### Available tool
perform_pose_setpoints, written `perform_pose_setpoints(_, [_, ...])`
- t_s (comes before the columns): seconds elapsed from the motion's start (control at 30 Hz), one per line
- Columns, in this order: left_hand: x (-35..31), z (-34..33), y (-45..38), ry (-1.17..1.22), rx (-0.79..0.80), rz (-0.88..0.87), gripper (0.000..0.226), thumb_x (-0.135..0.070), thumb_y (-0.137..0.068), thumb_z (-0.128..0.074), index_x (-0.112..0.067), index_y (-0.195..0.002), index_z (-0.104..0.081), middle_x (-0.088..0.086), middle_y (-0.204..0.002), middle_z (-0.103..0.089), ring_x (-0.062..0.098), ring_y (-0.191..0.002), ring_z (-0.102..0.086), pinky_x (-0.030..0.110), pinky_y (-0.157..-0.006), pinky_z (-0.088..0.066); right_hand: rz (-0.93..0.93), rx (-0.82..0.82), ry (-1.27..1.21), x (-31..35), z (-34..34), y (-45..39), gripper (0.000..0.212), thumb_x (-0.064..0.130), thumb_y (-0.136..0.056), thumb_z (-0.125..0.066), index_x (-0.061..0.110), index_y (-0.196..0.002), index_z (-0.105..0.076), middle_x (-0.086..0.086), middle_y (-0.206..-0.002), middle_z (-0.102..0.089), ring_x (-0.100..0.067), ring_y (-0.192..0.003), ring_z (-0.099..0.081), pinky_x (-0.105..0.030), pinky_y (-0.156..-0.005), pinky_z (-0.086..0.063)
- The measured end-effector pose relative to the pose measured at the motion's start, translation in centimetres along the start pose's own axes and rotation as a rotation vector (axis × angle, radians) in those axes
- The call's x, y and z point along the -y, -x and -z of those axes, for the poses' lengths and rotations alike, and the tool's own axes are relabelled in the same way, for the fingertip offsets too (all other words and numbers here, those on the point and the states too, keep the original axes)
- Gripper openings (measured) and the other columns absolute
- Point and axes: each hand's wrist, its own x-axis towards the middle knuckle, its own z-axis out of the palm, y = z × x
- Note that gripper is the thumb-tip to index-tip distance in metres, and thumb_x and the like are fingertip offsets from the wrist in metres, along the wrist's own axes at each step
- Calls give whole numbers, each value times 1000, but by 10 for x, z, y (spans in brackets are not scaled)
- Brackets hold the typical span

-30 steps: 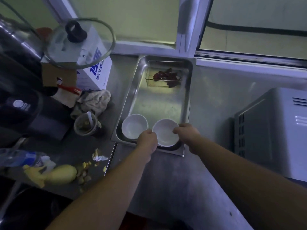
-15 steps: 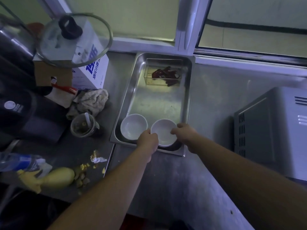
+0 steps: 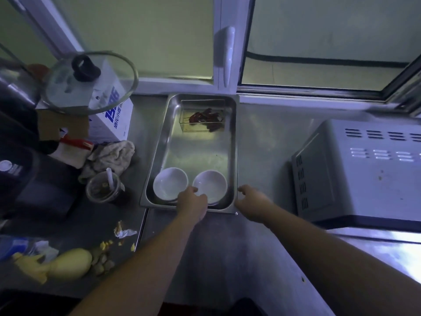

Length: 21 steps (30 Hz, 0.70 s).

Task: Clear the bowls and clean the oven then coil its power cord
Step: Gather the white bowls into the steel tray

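Left hand (image 3: pixel 193 201) touches right bowl's (image 3: pixel 210 185) rim, grip unclear; right hand (image 3: pixel 252 201) open.

One view only, from a wide-angle camera worn on the head; it looks forward and steeply down over the counter (image 3: pixel 262 142) from close above, toward the window (image 3: pixel 319 37) that runs across the top of the frame; both forearms reach in from the bottom edge, so the hands sit near the middle; the tray (image 3: pixel 200 151) lies centred, the oven (image 3: pixel 355 169) is cut by the right edge, the lid (image 3: pixel 91 83) sits upper left; straight lines bow toward the edges.
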Motion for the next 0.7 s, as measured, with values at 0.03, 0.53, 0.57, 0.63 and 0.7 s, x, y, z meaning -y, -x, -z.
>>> perform_pose_setpoints(0.03, [0,-2,4,-10,7,-18,50,-17,-94,-55,-12,-143,-54,14,-138,-55,32,-111,-58,34,-86,-49,-5,1,26,-9,0,5,60,33,-97,-55,17,-153,-40,-10,-153,-47,-32,-134,-50,-34,-106,-44])
perform_pose_setpoints(0.53, [-36,-109,129,-614,344,-380,26,-23,-88,-49,-20,-102,-71,7,-111,-74,29,-99,-70,28,-70,-51,-128,-90,130,-190,12,115,59,42,-99,-45,17,-153,-38,-15,-152,-42,-37,-135,-45,-41,-110,-41])
perform_pose_setpoints(0.57, [-38,-119,141,-642,341,-399,25,-26,-88,-49,-25,-103,-70,4,-115,-73,28,-102,-69,28,-76,-53,-140,-103,108,-206,14,126,59,41,-100,-45,16,-153,-38,-16,-151,-43,-38,-134,-45,-41,-109,-42])
perform_pose_setpoints(0.63, [-43,-141,168,-692,326,-445,28,-33,-86,-49,-32,-107,-68,1,-124,-70,27,-107,-67,30,-88,-55,-160,-138,65,-238,16,151,59,42,-100,-44,16,-153,-36,-15,-152,-42,-38,-133,-46,-42,-108,-42])
perform_pose_setpoints(0.7, [-46,-165,199,-728,332,-497,37,-33,-87,-49,-31,-119,-67,2,-133,-63,27,-112,-64,30,-93,-53,-174,-164,24,-270,16,181,61,43,-100,-44,17,-154,-36,-14,-153,-42,-37,-134,-46,-42,-109,-42])
